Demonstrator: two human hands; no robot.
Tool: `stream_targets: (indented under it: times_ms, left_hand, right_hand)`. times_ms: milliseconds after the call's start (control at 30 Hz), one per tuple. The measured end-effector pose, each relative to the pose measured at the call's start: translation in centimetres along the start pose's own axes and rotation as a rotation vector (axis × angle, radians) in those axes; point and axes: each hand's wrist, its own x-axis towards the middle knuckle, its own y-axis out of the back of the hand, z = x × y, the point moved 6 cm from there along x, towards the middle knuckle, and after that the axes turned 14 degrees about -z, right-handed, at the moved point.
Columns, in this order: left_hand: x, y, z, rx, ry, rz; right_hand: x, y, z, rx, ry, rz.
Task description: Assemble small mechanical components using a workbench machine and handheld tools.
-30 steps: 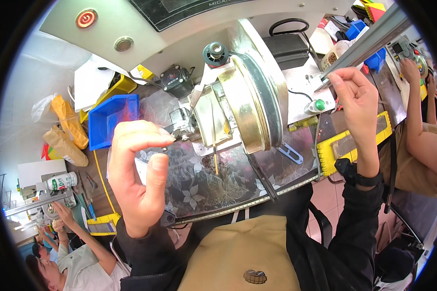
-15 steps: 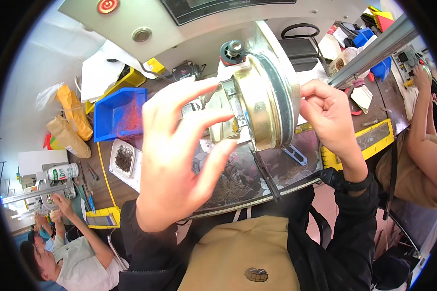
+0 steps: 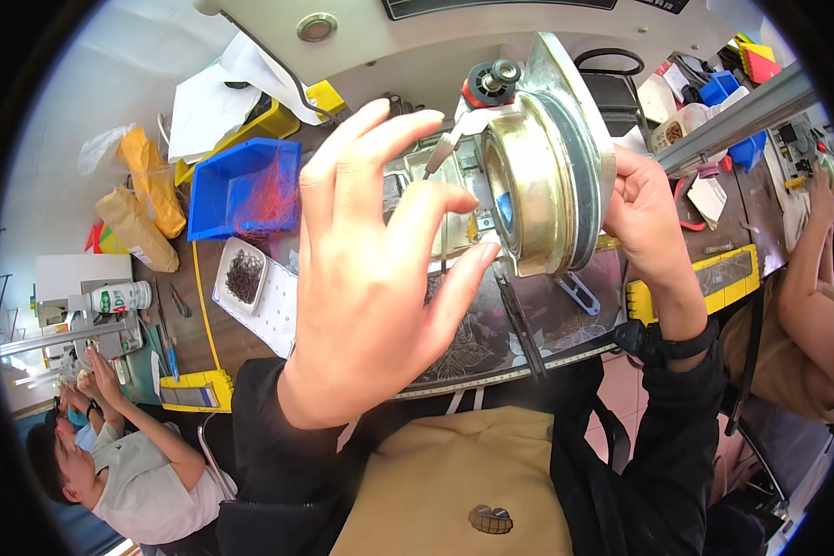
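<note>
In front of me stands a machine head with a brass-coloured ring (image 3: pixel 537 199), a dark grooved ring (image 3: pixel 579 176) and a metal side plate (image 3: pixel 565 83). A black and red roller (image 3: pixel 491 83) sits at its top. My left hand (image 3: pixel 371 250) is raised at the ring's left opening with its fingers apart. A gap shows between thumb and index fingertips, and I see nothing held there. My right hand (image 3: pixel 649 208) is closed at the plate's right side, fingers curled. The plate partly hides its fingertips, and what they hold, if anything, cannot be made out.
Left of the machine are a blue bin (image 3: pixel 241 190) with thin reddish wires and a white dish (image 3: pixel 243 276) of small dark pieces. A black bar (image 3: pixel 519 320) and a blue slotted piece (image 3: pixel 579 294) lie below the ring. A person (image 3: pixel 148 473) works at far left, another (image 3: pixel 797 306) at right.
The view has shifted, so the machine appears farther right. My left hand's index finger has bent in toward the thumb near the ring. My right hand stays closed beside the plate.
</note>
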Motion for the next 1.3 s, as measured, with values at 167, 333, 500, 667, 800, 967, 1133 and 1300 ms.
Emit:
stream_targets:
  times_ms: [167, 333, 500, 667, 800, 967, 1133, 1300]
  left_hand:
    - [0.9, -0.4, 0.2, -0.018, -0.019, 0.06]
    - [1.7, -1.8, -0.2, -0.009, -0.108, 0.08]
    - [1.1, -0.3, -0.4, 0.0, -0.084, 0.092]
    - [0.1, 1.1, -0.9, 0.018, -0.076, 0.119]
    - [-0.9, 1.3, -1.4, -0.038, -0.08, 0.103]
    - [-3.8, 1.2, -3.9, -0.115, 0.016, 0.091]
    - [-6.2, -0.3, -7.6, -0.238, 0.103, 0.188]
    - [-6.3, -1.6, -9.6, -0.214, 0.112, 0.245]
  right_hand:
    - [0.5, 0.1, 0.8, 0.092, 0.009, -0.098]
    - [0.4, -0.1, 0.6, 0.056, -0.02, -0.049]
    - [-0.2, 0.1, 0.8, 0.049, -0.03, -0.064]
    - [-0.4, 0.0, 0.9, 0.003, -0.046, -0.031]
    - [-0.5, 0.6, 1.3, -0.113, -0.07, 0.017]
    - [-2.0, 2.2, 0.7, -0.363, -0.016, 0.193]
    - [-2.9, 2.3, -1.3, -0.462, 0.056, 0.26]
    - [-3.0, 1.7, -3.0, -0.725, 0.045, 0.33]
